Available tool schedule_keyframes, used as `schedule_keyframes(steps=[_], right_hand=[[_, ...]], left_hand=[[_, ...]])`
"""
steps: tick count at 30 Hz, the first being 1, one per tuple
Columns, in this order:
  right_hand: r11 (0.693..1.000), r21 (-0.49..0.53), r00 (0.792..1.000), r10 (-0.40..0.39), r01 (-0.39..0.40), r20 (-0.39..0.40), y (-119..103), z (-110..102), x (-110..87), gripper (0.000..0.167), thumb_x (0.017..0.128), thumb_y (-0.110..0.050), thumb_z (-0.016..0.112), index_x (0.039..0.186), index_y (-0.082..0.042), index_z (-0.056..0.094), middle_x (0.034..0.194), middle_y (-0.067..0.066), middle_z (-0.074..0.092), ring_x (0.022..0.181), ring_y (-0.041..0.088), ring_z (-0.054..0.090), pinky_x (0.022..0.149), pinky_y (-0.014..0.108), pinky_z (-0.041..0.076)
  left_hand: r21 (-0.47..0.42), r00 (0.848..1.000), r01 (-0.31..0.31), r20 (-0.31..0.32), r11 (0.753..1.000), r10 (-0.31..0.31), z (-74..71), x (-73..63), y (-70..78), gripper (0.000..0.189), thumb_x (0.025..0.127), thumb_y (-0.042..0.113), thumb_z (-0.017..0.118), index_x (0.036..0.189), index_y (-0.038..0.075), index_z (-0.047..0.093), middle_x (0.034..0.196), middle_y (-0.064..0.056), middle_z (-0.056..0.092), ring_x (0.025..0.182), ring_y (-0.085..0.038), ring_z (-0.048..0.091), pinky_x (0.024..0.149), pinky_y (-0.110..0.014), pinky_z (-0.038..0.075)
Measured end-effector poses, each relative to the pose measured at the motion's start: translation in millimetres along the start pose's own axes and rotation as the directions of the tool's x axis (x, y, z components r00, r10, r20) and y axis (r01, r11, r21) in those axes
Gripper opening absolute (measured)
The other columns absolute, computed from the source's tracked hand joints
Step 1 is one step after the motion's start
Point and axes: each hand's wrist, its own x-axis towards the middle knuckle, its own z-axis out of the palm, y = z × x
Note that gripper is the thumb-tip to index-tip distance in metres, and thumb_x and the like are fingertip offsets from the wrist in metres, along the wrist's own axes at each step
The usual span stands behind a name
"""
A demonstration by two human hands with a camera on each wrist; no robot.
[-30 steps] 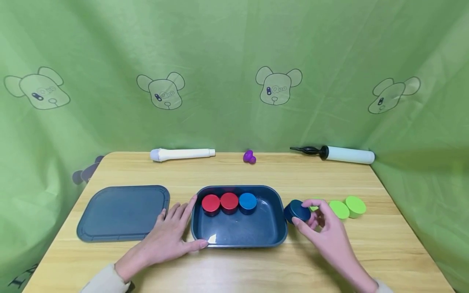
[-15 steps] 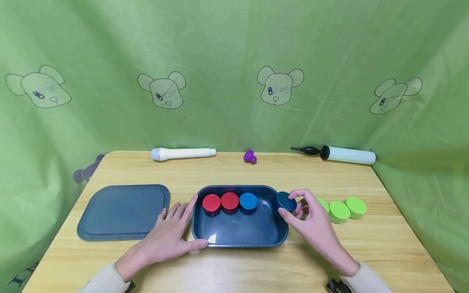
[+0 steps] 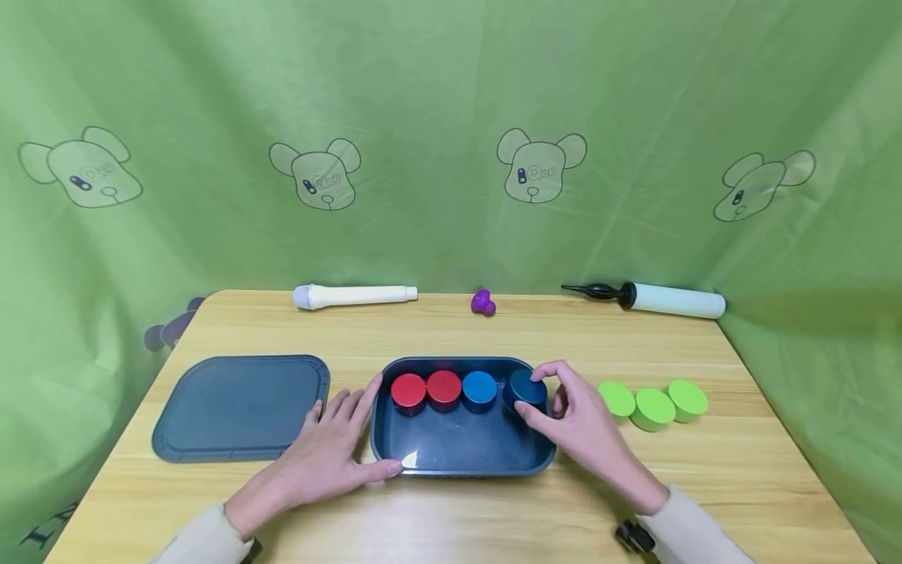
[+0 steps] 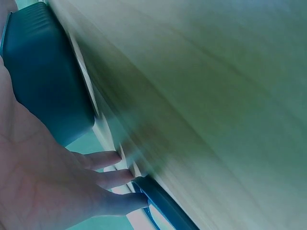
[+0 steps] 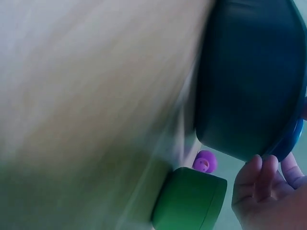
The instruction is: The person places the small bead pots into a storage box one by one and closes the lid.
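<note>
A dark blue rectangular box [image 3: 458, 458] sits on the table with two red cylinders [image 3: 409, 389] [image 3: 444, 387] and a lighter blue one [image 3: 480, 388] in a row along its far side. My right hand [image 3: 588, 431] pinches a dark blue cylinder [image 3: 528, 387] between thumb and fingers, inside the box's right end. In the right wrist view the box wall [image 5: 249, 81] hides most of that cylinder. My left hand [image 3: 327, 450] rests against the box's left end, fingers straight and spread, index at the far corner and thumb at the near one.
Left of the box lies a dark flat lid [image 3: 239, 407], close to my left fingers. Several light green cylinders, one of them a green cylinder [image 3: 654, 409], stand to the right. At the back lie a white microphone-like stick [image 3: 359, 295], a purple knobbed piece [image 3: 482, 302] and a hand pump [image 3: 672, 300].
My right hand has carried the dark blue cylinder leftward, over the box's right rim and into the box. The green cylinders behind it now show fully. My left hand has stayed in place.
</note>
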Motion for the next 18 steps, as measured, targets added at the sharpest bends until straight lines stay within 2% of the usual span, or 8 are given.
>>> schedule_keyframes(steps=[8, 11, 14, 18], right_hand=[[0.983, -0.161, 0.996, -0.079, 0.084, 0.036, 6, 7, 4.6, 0.044, 0.091, -0.041, 0.092, 0.121, -0.025, 0.064, 0.081, -0.003, 0.056, 0.069, 0.015, 0.052, 0.058, 0.030, 0.043], [0.963, -0.224, 0.988, -0.149, 0.153, 0.035, 6, 9, 6.1, 0.043, 0.088, -0.035, 0.094, 0.119, -0.024, 0.065, 0.090, -0.006, 0.061, 0.071, 0.013, 0.052, 0.062, 0.030, 0.046], [0.930, -0.291, 0.975, -0.219, 0.222, 0.043, 5, 10, 7.1, 0.042, 0.086, -0.030, 0.095, 0.114, -0.021, 0.065, 0.100, -0.006, 0.065, 0.080, 0.013, 0.056, 0.070, 0.035, 0.052], [0.902, -0.347, 0.966, -0.248, 0.258, 0.074, 2, 13, 8.0, 0.039, 0.084, -0.024, 0.094, 0.109, -0.019, 0.065, 0.102, -0.005, 0.066, 0.092, 0.017, 0.059, 0.081, 0.042, 0.054]], left_hand=[[-0.002, 1.000, 0.004, 0.014, 1.000, -0.004, 0.2, 0.1, 0.0, 0.120, 0.092, 0.087, 0.060, 0.178, 0.029, 0.000, 0.167, -0.022, 0.042, 0.154, -0.050, 0.035, 0.117, -0.083, 0.019], [0.000, 1.000, 0.004, 0.016, 1.000, -0.004, -0.5, 0.0, 0.6, 0.120, 0.092, 0.086, 0.060, 0.178, 0.029, 0.000, 0.167, -0.022, 0.042, 0.154, -0.050, 0.035, 0.117, -0.083, 0.019], [-0.001, 1.000, 0.005, 0.016, 1.000, -0.005, -0.9, 0.1, 0.9, 0.120, 0.092, 0.086, 0.060, 0.178, 0.028, 0.000, 0.167, -0.022, 0.042, 0.154, -0.050, 0.035, 0.117, -0.083, 0.019], [0.009, 1.000, 0.004, 0.013, 1.000, -0.004, -0.6, 0.5, 1.4, 0.120, 0.092, 0.087, 0.060, 0.178, 0.027, 0.001, 0.167, -0.022, 0.043, 0.154, -0.050, 0.037, 0.117, -0.083, 0.020]])
